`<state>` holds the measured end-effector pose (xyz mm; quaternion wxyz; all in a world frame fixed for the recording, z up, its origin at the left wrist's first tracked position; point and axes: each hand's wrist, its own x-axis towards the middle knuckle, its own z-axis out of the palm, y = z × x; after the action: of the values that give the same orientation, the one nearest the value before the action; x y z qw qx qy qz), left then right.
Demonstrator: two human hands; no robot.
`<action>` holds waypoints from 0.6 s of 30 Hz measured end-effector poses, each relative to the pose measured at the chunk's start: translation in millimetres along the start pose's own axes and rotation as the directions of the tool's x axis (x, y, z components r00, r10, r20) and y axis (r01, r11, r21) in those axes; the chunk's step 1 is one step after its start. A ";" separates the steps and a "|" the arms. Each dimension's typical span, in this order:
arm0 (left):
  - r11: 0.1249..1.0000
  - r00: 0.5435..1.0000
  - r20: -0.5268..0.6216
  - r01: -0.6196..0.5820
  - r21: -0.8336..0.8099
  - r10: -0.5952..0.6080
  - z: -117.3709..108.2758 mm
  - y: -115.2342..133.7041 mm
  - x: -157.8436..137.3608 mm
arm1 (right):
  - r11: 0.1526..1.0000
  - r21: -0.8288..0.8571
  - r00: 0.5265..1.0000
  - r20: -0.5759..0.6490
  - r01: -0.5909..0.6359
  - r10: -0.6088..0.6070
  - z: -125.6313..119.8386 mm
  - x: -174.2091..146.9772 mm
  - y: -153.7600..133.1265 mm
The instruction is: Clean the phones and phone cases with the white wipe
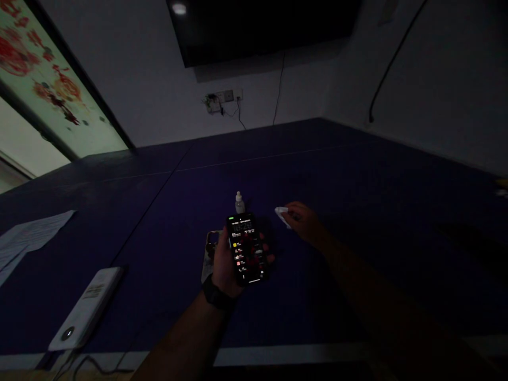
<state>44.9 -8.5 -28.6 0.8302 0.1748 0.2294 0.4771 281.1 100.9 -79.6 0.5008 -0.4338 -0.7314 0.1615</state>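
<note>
My left hand (225, 264) is wrapped round a smartphone (248, 251), its lit screen facing up at me with a list of notifications. A dark watch sits on that wrist. To the right, the fingers of my right hand (302, 221) pinch a white piece of tissue or cloth (282, 212) close above the table. Just beyond the phone stands a small bottle (239, 202) with a white top, its lower part hidden. Partly covered by my left hand, a phone case (208, 259) with a camera cutout lies on the table.
The dark blue table (159, 296) fills the lower view. A white power bank-like device (87, 307) with cables lies front left, and paper sheets (35, 238) lie farther left. Wall sockets (222, 98) with wires and a dark screen (262, 26) are at the back. The room is dim.
</note>
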 end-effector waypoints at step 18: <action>0.989 0.992 0.092 0.096 -0.111 -0.086 -3.8 -23.5 10.6 | 0.975 0.027 0.968 0.117 0.222 -0.223 -2.6 -3.0 -85.5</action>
<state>64.1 -10.3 -46.0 0.8689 0.1364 0.1729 0.4432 243.3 49.2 -22.9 0.4740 -0.3352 -0.8030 0.1348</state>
